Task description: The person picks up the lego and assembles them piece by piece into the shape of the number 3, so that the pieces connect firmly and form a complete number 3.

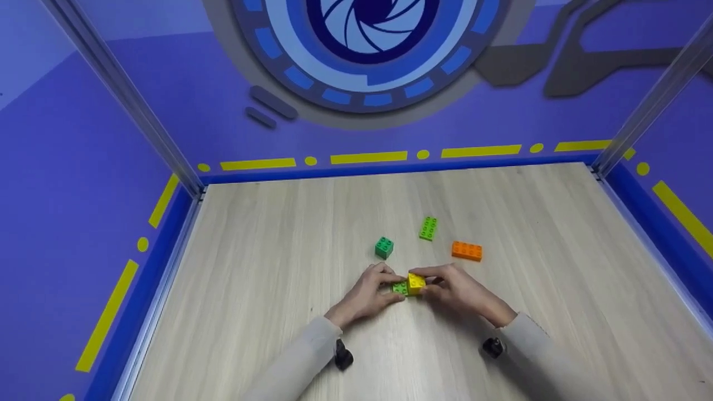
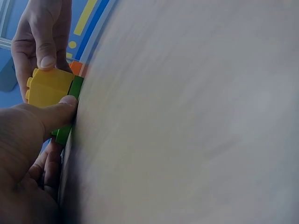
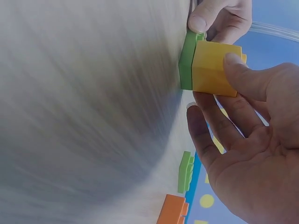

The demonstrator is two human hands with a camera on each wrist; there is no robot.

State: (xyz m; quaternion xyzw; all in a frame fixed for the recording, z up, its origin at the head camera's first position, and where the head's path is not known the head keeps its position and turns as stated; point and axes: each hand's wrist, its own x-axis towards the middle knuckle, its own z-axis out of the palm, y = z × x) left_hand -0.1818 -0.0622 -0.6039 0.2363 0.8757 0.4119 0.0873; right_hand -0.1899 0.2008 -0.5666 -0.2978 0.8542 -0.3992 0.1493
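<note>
A flat light-green toy brick [image 1: 400, 288] lies on the table between the two hands. On its right half sits a yellow brick [image 1: 416, 283] with studs on top; in the right wrist view the yellow brick [image 3: 216, 68] stands flush against the green one [image 3: 187, 63]. My left hand [image 1: 367, 295] pinches the green brick's left part between thumb and fingers. With thumb and fingertips, my right hand [image 1: 458, 291] holds the yellow brick from the right side. The left wrist view shows the left thumb along the green brick's edge, beside the yellow brick [image 2: 49, 87].
Beyond the hands lie a dark-green brick [image 1: 384, 248], another flat light-green brick [image 1: 428, 229] and an orange brick [image 1: 467, 251]. The wooden table [image 1: 267, 239] is bounded by blue-purple panels [image 1: 167, 94] at the back and sides.
</note>
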